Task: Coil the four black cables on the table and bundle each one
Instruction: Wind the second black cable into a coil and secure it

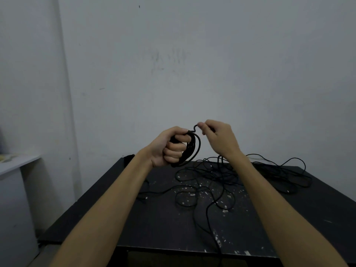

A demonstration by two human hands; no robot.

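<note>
Head view, left hand (169, 149) fingers clenched round coiled cable (193, 149), right hand (217, 137) pinching its end

Head view looks forward and down over the table (317, 218).

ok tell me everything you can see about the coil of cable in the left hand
The coil is thin black cable, matte and cord-like, wound into several oval loops. It is held up above the black table, upright. The left hand grips it with fingers curled through the loops. One end rises from the top in a kink, pinched by the right hand.
</note>
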